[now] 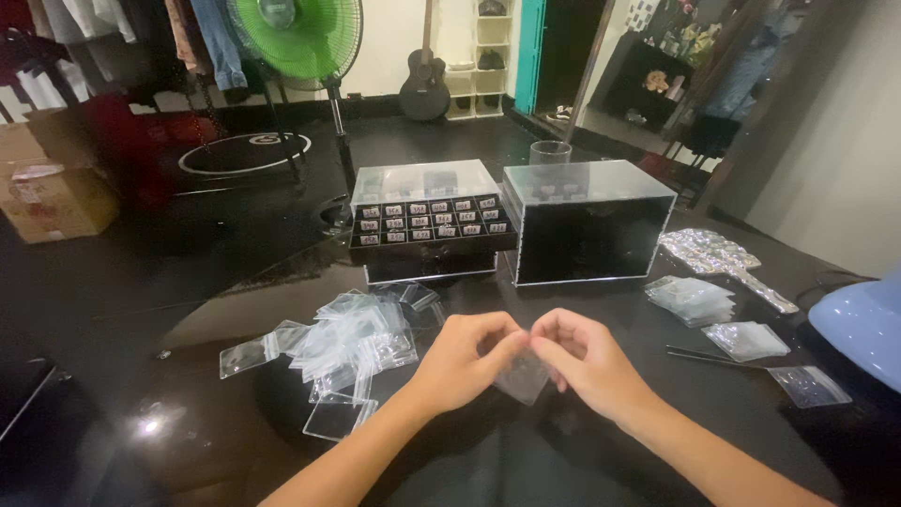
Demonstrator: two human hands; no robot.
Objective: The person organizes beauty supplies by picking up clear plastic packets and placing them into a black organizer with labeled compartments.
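Observation:
My left hand (463,361) and my right hand (584,357) meet over the black table (188,376), both pinching the top edge of one small clear zip bag (523,379) that hangs between them. A loose pile of similar clear bags (349,340) lies just left of my left hand. Behind my hands stands a clear acrylic box with an open drawer of small compartments (430,225), and beside it a second acrylic box (587,221). What is inside the held bag cannot be made out.
A stack of clear bags (691,299), further bags (748,339), tweezers (709,355) and a glittery strip (718,255) lie at right. A pale blue object (863,324) sits at the right edge. A green fan (298,38), cardboard box (52,192) and guitar (424,84) stand behind.

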